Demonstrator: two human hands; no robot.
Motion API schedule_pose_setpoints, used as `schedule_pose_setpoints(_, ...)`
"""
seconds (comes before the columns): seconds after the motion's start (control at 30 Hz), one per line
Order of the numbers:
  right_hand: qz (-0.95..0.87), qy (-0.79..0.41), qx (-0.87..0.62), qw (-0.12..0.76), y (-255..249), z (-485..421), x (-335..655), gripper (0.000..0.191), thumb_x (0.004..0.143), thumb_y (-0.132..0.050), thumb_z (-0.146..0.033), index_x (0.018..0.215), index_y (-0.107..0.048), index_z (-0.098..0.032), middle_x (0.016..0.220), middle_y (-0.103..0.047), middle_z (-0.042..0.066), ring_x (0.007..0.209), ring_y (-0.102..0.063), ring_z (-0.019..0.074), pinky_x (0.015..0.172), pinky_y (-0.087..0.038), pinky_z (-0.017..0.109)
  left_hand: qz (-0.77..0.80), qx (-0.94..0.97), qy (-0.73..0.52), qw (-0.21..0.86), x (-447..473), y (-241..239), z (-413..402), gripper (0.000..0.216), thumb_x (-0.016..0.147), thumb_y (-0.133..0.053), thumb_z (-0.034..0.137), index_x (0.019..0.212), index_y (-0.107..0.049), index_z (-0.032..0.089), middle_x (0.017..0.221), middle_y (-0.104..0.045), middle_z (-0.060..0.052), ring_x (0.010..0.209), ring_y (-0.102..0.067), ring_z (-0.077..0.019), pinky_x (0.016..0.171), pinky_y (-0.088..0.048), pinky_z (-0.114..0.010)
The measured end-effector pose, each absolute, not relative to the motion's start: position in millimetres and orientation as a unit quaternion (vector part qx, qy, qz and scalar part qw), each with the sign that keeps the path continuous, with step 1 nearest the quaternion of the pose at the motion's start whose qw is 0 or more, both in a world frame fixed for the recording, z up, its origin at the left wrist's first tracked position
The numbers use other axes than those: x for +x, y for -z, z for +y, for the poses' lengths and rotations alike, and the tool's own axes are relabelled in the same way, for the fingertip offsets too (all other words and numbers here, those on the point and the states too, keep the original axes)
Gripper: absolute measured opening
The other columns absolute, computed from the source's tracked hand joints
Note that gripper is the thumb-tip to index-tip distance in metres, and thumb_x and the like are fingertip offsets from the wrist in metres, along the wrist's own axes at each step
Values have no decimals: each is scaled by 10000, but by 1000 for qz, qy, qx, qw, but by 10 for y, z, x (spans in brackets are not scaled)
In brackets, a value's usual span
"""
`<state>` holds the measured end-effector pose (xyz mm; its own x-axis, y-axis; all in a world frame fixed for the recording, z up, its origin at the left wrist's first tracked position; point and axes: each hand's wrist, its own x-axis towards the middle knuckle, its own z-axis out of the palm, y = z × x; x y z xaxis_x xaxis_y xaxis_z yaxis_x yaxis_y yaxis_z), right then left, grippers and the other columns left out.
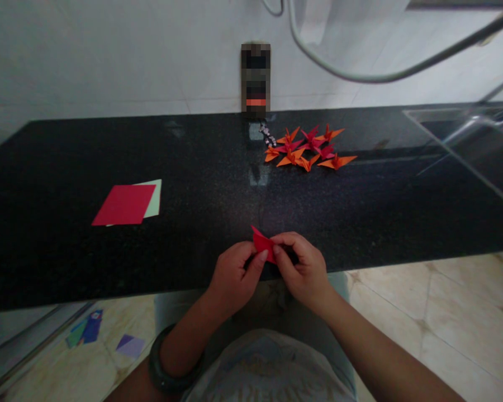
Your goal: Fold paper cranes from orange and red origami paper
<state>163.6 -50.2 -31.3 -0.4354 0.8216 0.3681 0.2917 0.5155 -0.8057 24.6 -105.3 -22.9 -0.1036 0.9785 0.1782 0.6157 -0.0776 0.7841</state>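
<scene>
A small folded piece of red paper [263, 245] is pinched between my two hands, just over the front edge of the black counter [201, 223]. My left hand [237, 274] grips its left side with thumb and fingers. On the other side, my right hand [302, 262] pinches the paper's right edge. One pointed corner sticks up to the upper left. Part of the paper is hidden behind my fingers. Farther back on the counter lie several orange and red folded paper cranes [337, 161], grouped close together.
On the left of the counter a red square sheet [126, 205] overlaps a pale green sheet [154, 202]. A phone-like blurred object [255, 78] leans on the wall. At right is a sink [478, 139]; a hose [360, 78] hangs above. Coloured papers [129, 346] lie on the floor.
</scene>
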Motion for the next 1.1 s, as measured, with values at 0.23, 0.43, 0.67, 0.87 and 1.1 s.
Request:
schedule_pose_setpoints(0.23, -796, -323, -298, 416, 288, -484, 1634, 153, 788, -512, -125, 872, -614, -203, 831, -637, 43, 797, -596, 151, 696, -493, 296, 638, 613, -398, 242, 240, 243, -1056, 186, 834, -451, 251, 810, -617, 169, 747, -646, -22, 690, -581, -137, 635, -447, -245)
schedule_pose_setpoints(0.43, -801, -333, -279, 412, 278, -477, 1631, 182, 771, -554, -124, 914, -643, -192, 897, -641, 72, 844, -600, 157, 725, -506, 310, 643, 604, -406, 239, 244, 240, -1054, 187, 832, -459, 242, 778, -619, 162, 721, -642, -17, 664, -580, -132, 631, -448, -238)
schedule_pose_setpoints(0.67, -793, -322, -299, 422, 313, -482, 1620, 202, 778, -528, -102, 926, -625, -200, 875, -645, 60, 849, -601, 160, 737, -504, 317, 624, 608, -414, 265, 235, 237, -1044, 221, 868, -398, 232, 823, -605, 165, 798, -647, -29, 739, -583, -132, 680, -435, -235)
schedule_pose_setpoints(0.87, -798, -316, -306, 412, 324, -481, 1628, 209, 784, -524, -104, 951, -616, -190, 907, -648, 62, 870, -597, 159, 761, -495, 314, 613, 614, -416, 274, 227, 231, -1042, 261, 884, -359, 230, 808, -598, 160, 765, -630, -23, 706, -570, -119, 657, -427, -223)
schedule_pose_setpoints(1.1, -815, -314, -285, 395, 323, -478, 1635, 200, 796, -501, -97, 931, -615, -189, 856, -668, 49, 791, -604, 149, 708, -500, 296, 635, 601, -406, 265, 231, 241, -1033, 201, 852, -428, 252, 823, -608, 167, 739, -635, -10, 667, -572, -122, 626, -435, -221)
